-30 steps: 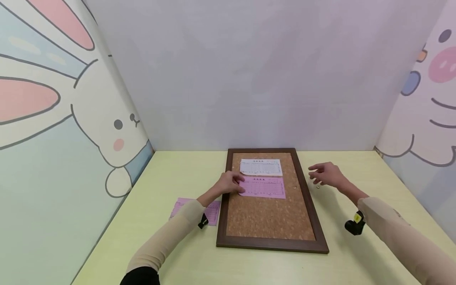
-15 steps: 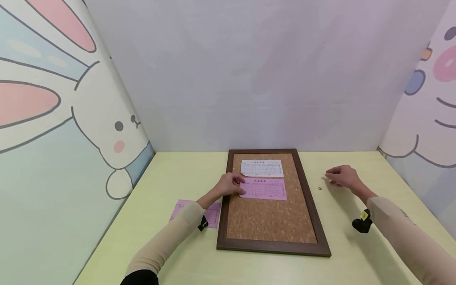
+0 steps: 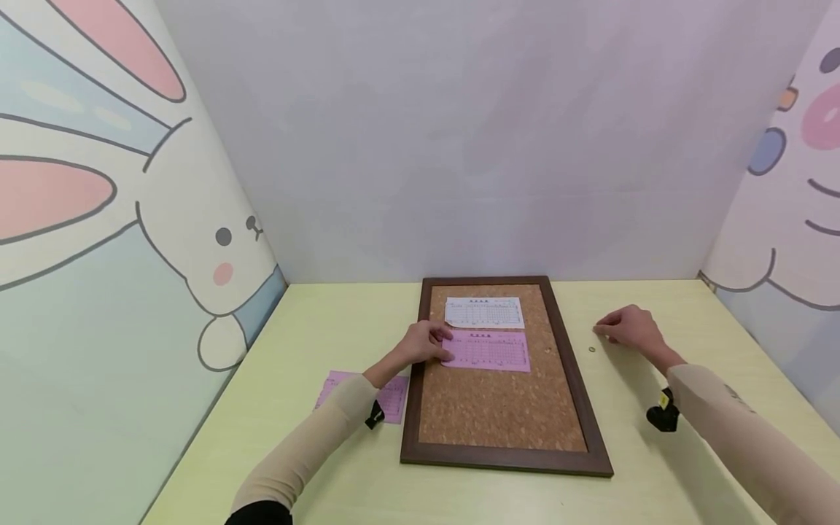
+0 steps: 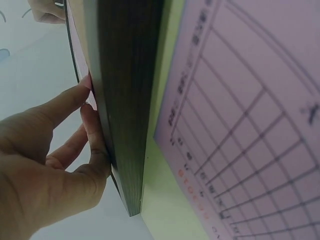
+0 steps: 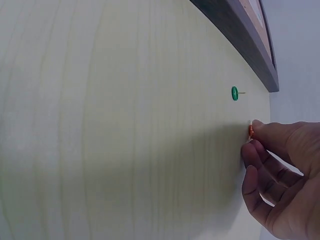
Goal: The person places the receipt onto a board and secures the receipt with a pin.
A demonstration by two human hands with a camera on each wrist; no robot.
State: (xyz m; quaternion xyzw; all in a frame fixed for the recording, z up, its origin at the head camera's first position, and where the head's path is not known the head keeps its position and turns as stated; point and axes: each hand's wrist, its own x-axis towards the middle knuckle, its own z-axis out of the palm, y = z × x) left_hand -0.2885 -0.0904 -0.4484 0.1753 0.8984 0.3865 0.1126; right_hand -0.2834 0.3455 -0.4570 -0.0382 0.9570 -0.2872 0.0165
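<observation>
- left arm (image 3: 302,456): extended, slanting in from near-left of the cork board (image 3: 502,408)
- left hand (image 3: 421,344): across board's left rail, fingertips over the cork, thumb and index pinching
- right arm (image 3: 741,430): extended, angled in from near-right of board
- right hand (image 3: 635,329): right of board, clear of it, thumb-to-fingertip pinch, other fingers curled

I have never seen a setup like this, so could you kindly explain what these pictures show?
There is no machine here: a person works with a bare left hand and right hand. The wide picture is taken from the head, the other two from each wrist. On the table lies a framed cork board bearing a white form and a pink form; a second pink form lies to its left. The left fingers touch the upper pink form's edge; the right fingers pinch something small and orange, near a green pushpin.
</observation>
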